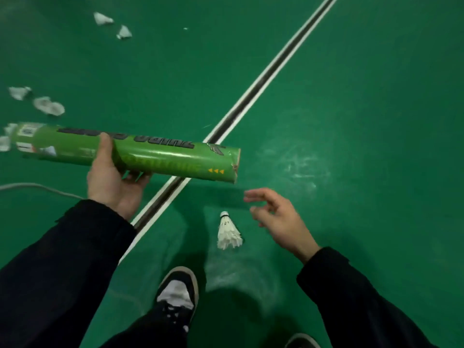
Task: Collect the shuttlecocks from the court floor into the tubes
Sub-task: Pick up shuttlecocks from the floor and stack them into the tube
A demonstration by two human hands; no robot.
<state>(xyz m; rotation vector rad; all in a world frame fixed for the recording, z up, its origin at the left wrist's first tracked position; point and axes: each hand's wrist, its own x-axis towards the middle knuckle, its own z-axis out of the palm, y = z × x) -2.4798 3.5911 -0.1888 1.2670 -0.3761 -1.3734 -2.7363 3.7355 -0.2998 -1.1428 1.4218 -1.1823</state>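
left hand (114,180) grips green tube (130,151), held level | right hand (278,218) loose, fingers spread, holding nothing | shuttlecock (229,232) on floor (351,121) just left of right hand

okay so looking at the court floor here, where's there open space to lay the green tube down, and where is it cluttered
Bare green floor lies right of the white-and-black court line, beyond the open right hand. Crowded: white feather shuttlecocks on the far left and upper left, plus one nearest shuttlecock before the black-and-white shoe. The left hand holds the green cardboard tube.
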